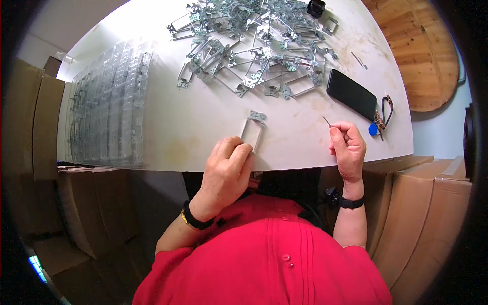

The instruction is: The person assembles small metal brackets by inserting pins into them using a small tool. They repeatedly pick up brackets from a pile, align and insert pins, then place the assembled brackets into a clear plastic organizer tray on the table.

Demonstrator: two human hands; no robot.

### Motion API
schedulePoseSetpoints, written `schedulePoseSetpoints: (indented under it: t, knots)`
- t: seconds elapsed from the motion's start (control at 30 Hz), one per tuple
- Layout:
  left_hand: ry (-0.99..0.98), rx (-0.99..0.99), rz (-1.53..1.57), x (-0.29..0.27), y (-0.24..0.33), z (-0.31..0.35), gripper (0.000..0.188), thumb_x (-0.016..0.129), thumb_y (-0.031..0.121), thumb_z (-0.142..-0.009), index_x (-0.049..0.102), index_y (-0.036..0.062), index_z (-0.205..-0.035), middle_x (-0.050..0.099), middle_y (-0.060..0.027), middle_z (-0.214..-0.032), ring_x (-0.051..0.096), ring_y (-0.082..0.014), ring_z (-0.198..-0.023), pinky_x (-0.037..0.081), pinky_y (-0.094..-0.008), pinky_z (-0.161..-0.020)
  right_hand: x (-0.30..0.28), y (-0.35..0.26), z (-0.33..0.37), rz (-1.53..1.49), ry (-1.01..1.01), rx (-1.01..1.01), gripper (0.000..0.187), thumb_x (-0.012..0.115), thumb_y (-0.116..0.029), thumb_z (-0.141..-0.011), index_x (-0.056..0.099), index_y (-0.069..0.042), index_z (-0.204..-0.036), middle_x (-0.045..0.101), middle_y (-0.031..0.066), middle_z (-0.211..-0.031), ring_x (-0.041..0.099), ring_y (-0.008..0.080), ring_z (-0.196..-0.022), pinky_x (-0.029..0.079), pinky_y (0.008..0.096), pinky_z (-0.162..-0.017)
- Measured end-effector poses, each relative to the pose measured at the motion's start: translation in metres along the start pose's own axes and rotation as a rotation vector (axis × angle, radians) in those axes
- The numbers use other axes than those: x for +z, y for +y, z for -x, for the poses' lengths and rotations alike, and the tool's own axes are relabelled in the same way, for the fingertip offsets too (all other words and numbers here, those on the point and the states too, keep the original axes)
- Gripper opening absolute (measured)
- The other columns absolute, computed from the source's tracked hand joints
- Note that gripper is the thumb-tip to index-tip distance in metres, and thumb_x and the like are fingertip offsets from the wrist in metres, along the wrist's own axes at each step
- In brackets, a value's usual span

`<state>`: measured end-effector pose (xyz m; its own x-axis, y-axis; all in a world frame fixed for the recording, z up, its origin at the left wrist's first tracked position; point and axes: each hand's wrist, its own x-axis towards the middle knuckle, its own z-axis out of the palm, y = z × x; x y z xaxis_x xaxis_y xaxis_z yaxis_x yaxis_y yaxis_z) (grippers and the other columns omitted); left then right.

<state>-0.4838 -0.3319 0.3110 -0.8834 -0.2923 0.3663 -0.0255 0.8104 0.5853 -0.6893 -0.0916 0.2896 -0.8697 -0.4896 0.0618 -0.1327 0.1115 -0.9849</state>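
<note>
My left hand (230,163) is closed on the near end of a metal bracket frame (261,133) by the table's front edge. The frame has two thin parallel bars and a flat, holed plate at its far end; my fingers cover its near end. To the right, my right hand (347,146) pinches a thin metal pin (327,121), whose tip points up and left. A gap of bare tabletop lies between the two hands. Beyond them spreads a tangled pile of similar metal bracket frames (264,56).
Stacked clear plastic trays (109,109) stand at the left of the white table (190,119). A black phone (352,94) and keys with a blue tag (373,129) lie near my right hand. Loose pins (359,60) lie behind the phone. Cardboard boxes (414,203) flank me.
</note>
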Motion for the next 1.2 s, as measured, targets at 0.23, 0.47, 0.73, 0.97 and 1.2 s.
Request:
schedulePoseSetpoints:
  t: [0.23, 0.47, 0.73, 0.97, 1.2]
  knots:
    - [-0.122, 0.028, -0.087, -0.007, 0.011, 0.006, 0.050, 0.089, 0.013, -0.079, 0.066, 0.0043, -0.123, 0.063, -0.0168, -0.124, 0.063, -0.0400, -0.113, 0.054, -0.0499, -0.097, -0.001, 0.002, -0.001, 0.012, -0.001, -0.013, 0.013, 0.071, -0.017, -0.109, 0.070, -0.006, -0.113, 0.063, -0.0059, -0.081, 0.056, 0.0015, -0.067, 0.046, 0.0193, -0.060]
    - [-0.161, 0.072, -0.169, -0.002, 0.007, 0.014, 0.058, 0.089, 0.014, -0.077, 0.065, 0.0057, -0.129, 0.060, -0.0157, -0.128, 0.061, -0.0386, -0.120, 0.052, -0.0502, -0.102, 0.001, 0.000, -0.001, 0.025, 0.001, -0.011, 0.013, 0.071, -0.018, -0.109, 0.070, -0.006, -0.113, 0.063, -0.0057, -0.081, 0.056, 0.0016, -0.067, 0.046, 0.0194, -0.060]
    - [-0.148, 0.080, -0.175, 0.001, 0.007, 0.016, 0.052, 0.086, 0.015, -0.082, 0.066, 0.0050, -0.129, 0.059, -0.0160, -0.129, 0.060, -0.0386, -0.121, 0.051, -0.0506, -0.104, 0.002, 0.000, -0.001, -0.014, 0.017, 0.007, 0.012, 0.071, -0.017, -0.108, 0.071, -0.005, -0.113, 0.064, -0.0056, -0.080, 0.057, 0.0013, -0.067, 0.046, 0.0191, -0.060]
    - [-0.151, 0.085, -0.198, 0.001, 0.009, 0.016, 0.052, 0.085, 0.016, -0.084, 0.066, 0.0046, -0.131, 0.058, -0.0157, -0.130, 0.060, -0.0384, -0.122, 0.050, -0.0496, -0.105, 0.001, 0.001, 0.000, -0.009, 0.010, -0.003, 0.012, 0.072, -0.016, -0.108, 0.071, -0.006, -0.113, 0.065, -0.0053, -0.081, 0.057, 0.0013, -0.067, 0.046, 0.0191, -0.060]
    - [-0.140, 0.107, -0.219, 0.003, 0.006, 0.019, 0.053, 0.083, 0.017, -0.084, 0.065, 0.0045, -0.132, 0.057, -0.0161, -0.131, 0.060, -0.0377, -0.123, 0.049, -0.0491, -0.104, 0.002, 0.001, -0.001, -0.006, 0.007, -0.007, 0.012, 0.071, -0.017, -0.108, 0.071, -0.005, -0.114, 0.064, -0.0059, -0.080, 0.057, 0.0015, -0.067, 0.047, 0.0192, -0.060]
